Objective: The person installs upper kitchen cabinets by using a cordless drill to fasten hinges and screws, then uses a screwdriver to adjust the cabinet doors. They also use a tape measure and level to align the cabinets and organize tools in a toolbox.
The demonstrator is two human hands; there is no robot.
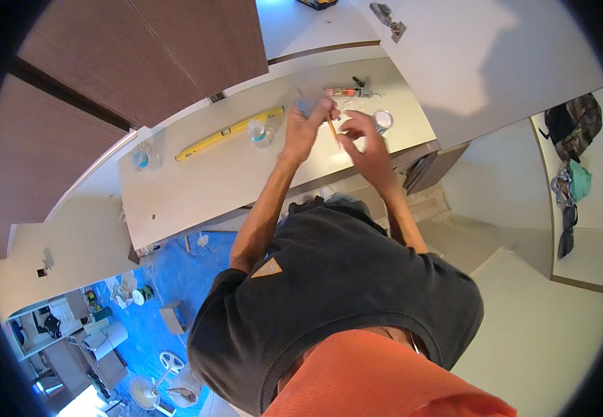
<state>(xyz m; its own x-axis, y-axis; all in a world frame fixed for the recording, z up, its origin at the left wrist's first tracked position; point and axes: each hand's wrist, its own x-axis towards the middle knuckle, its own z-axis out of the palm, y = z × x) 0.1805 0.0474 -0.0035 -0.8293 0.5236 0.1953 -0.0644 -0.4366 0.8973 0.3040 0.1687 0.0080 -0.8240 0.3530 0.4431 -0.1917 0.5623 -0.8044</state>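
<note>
Over the light countertop (197,177), my left hand (303,133) is closed around a thin orange pencil (332,129), which points down toward me. A blurred blue and clear object (305,106) shows beside the left fingers; whether I hold it too I cannot tell. My right hand (369,147) is just right of the pencil, with bent fingers apart and the thumb close to its lower end. Beyond the right hand stands a small round can (383,120). Left of my left hand is a clear plastic bottle (259,134) with a blue band.
A yellow spirit level (228,132) lies along the counter, with another clear bottle (141,160) at its left end. A red-labelled tube (343,92) lies at the back. Brown cabinets (134,48) hang above left; a white open door (482,62) juts out right. Blue sheeting (176,267) covers the floor.
</note>
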